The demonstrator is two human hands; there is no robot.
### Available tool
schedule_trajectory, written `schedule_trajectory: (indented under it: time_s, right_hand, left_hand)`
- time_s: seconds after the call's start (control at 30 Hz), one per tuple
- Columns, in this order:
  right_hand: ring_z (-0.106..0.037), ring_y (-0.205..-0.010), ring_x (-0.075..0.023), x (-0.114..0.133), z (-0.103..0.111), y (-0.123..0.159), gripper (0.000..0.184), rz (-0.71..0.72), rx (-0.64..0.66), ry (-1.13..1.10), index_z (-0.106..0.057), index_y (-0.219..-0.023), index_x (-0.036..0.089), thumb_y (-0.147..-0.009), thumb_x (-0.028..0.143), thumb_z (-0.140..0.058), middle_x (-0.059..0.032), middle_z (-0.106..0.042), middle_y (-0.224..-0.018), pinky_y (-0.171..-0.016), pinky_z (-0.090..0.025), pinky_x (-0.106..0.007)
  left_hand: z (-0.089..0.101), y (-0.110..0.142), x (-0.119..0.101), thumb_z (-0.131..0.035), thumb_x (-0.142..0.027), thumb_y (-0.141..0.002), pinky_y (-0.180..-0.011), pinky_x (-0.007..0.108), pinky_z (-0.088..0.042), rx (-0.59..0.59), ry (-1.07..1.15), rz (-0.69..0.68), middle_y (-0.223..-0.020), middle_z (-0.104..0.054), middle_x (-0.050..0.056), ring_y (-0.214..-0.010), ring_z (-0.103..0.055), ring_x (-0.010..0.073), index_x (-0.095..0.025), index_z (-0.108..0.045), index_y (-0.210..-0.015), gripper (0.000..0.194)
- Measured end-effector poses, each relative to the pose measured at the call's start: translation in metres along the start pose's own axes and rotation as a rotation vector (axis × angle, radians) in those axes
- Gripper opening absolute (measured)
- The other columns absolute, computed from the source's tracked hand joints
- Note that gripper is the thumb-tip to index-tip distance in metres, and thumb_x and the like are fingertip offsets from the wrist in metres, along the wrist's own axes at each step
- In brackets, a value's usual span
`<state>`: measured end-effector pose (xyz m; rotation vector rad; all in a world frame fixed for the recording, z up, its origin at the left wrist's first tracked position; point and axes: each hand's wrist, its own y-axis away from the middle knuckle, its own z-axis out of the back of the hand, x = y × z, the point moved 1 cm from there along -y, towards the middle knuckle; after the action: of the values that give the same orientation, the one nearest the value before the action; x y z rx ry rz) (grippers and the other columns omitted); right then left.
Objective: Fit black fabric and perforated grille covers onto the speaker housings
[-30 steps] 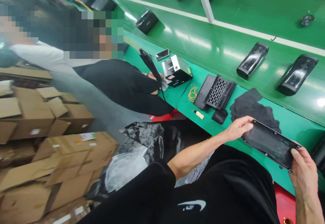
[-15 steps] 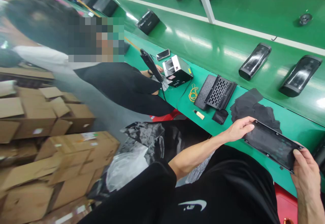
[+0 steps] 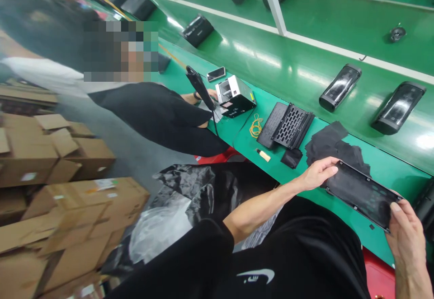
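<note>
The right hand [image 3: 405,231] has slid slightly along the panel [image 3: 361,193], thumb pinching its near end, while the left hand [image 3: 317,172] still grips the far end. No writing is readable on it. Beyond the left fingers lie black cloths [image 3: 334,145] and a grille [image 3: 291,125].

matt black plastic panel [image 3: 361,193]; glossy green belt [image 3: 305,71]

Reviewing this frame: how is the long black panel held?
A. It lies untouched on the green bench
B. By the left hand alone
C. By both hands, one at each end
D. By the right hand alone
C: the left hand takes one end of the black panel and the right hand the other, above the green bench.
</note>
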<state>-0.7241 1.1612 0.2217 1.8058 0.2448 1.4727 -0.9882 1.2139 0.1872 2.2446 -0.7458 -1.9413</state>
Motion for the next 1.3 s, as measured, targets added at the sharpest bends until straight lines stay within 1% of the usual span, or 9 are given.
schedule_trajectory:
  time_s: [0.13, 0.23, 0.33, 0.53, 0.7, 0.9, 1.07, 1.17, 1.3]
  right_hand:
    - [-0.065, -0.103, -0.0163, 0.003, 0.005, 0.002, 0.079, 0.136, -0.018, 0.070, -0.062, -0.142, 0.030, -0.072, 0.047, -0.095, -0.0037, -0.065, -0.127, -0.083, -0.052, -0.026]
    - [-0.065, -0.117, -0.0222, 0.000, 0.008, 0.001, 0.108, 0.217, -0.051, 0.117, -0.043, -0.158, 0.032, -0.066, 0.045, -0.099, -0.0089, -0.057, -0.143, -0.091, -0.054, -0.032]
    - [-0.061, -0.122, -0.0267, -0.007, 0.005, -0.004, 0.128, 0.171, -0.043, 0.244, -0.031, -0.166, 0.031, -0.059, 0.048, -0.100, -0.0135, -0.049, -0.153, -0.087, -0.055, -0.032]
    - [-0.066, -0.085, -0.0228, -0.018, -0.006, -0.014, 0.145, 0.033, -0.055, 0.393, -0.032, -0.166, 0.023, -0.044, 0.059, -0.101, -0.0152, -0.062, -0.135, -0.059, -0.053, -0.029]
    - [-0.062, -0.072, -0.0207, -0.019, -0.009, -0.015, 0.136, 0.002, -0.067, 0.367, -0.043, -0.158, 0.018, -0.041, 0.060, -0.100, -0.0126, -0.071, -0.119, -0.047, -0.045, -0.027]
    - [-0.063, -0.073, -0.0198, -0.016, -0.006, -0.008, 0.116, 0.003, -0.014, 0.296, -0.050, -0.149, 0.021, -0.051, 0.056, -0.100, -0.0070, -0.073, -0.111, -0.051, -0.047, -0.026]
    - [-0.066, -0.085, -0.0214, -0.019, 0.003, -0.012, 0.083, -0.032, -0.077, 0.221, -0.061, -0.134, 0.025, -0.065, 0.062, -0.092, -0.0040, -0.072, -0.110, -0.056, -0.049, -0.026]
    - [-0.060, -0.071, -0.0181, -0.020, 0.006, -0.016, 0.065, -0.070, -0.110, 0.149, -0.068, -0.111, 0.023, -0.063, 0.060, -0.093, 0.0000, -0.069, -0.087, -0.055, -0.047, -0.026]
    - [-0.053, -0.059, -0.0164, -0.008, -0.001, -0.012, 0.053, -0.040, -0.007, 0.049, -0.067, -0.098, 0.023, -0.068, 0.059, -0.091, 0.0013, -0.063, -0.074, -0.050, -0.043, -0.028]
  left_hand:
    - [-0.003, 0.001, -0.007, -0.062, -0.051, -0.098, -0.079, 0.027, -0.042, -0.054, -0.058, -0.064, -0.097, -0.060, 0.003, -0.081, -0.048, 0.0134, -0.015, -0.067, -0.131, 0.049]
    - [-0.005, 0.004, -0.012, -0.057, -0.047, -0.100, -0.077, 0.027, -0.041, -0.078, -0.164, -0.108, -0.095, -0.060, 0.002, -0.078, -0.046, 0.0130, -0.016, -0.066, -0.135, 0.047]
    - [-0.007, 0.005, -0.013, -0.055, -0.049, -0.101, -0.070, 0.026, -0.038, -0.070, -0.240, -0.094, -0.085, -0.055, -0.001, -0.070, -0.040, 0.0123, -0.017, -0.065, -0.139, 0.051]
    - [-0.010, 0.002, -0.011, -0.055, -0.049, -0.101, -0.076, 0.027, -0.043, -0.065, -0.213, -0.079, -0.091, -0.061, 0.002, -0.076, -0.048, 0.0137, -0.016, -0.065, -0.138, 0.051]
    - [-0.009, -0.004, -0.003, -0.056, -0.045, -0.101, -0.091, 0.030, -0.047, -0.062, -0.173, -0.068, -0.105, -0.068, 0.005, -0.092, -0.058, 0.0171, -0.015, -0.066, -0.134, 0.046]
    - [-0.008, -0.007, 0.002, -0.059, -0.047, -0.099, -0.094, 0.031, -0.048, -0.050, -0.104, -0.052, -0.110, -0.071, 0.007, -0.100, -0.061, 0.0190, -0.015, -0.068, -0.131, 0.045]
    - [-0.007, -0.009, 0.004, -0.066, -0.055, -0.096, -0.090, 0.030, -0.050, -0.022, -0.016, -0.016, -0.104, -0.071, 0.005, -0.095, -0.062, 0.0178, -0.015, -0.070, -0.126, 0.050]
    - [-0.004, -0.011, 0.009, -0.073, -0.059, -0.091, -0.082, 0.029, -0.052, -0.014, 0.061, 0.011, -0.096, -0.069, 0.003, -0.086, -0.062, 0.0160, -0.016, -0.069, -0.127, 0.056]
    - [-0.004, -0.015, 0.014, -0.072, -0.079, -0.082, -0.061, 0.030, -0.054, 0.084, 0.455, 0.107, -0.089, -0.068, 0.002, -0.062, -0.061, 0.0137, -0.020, -0.060, -0.141, 0.084]
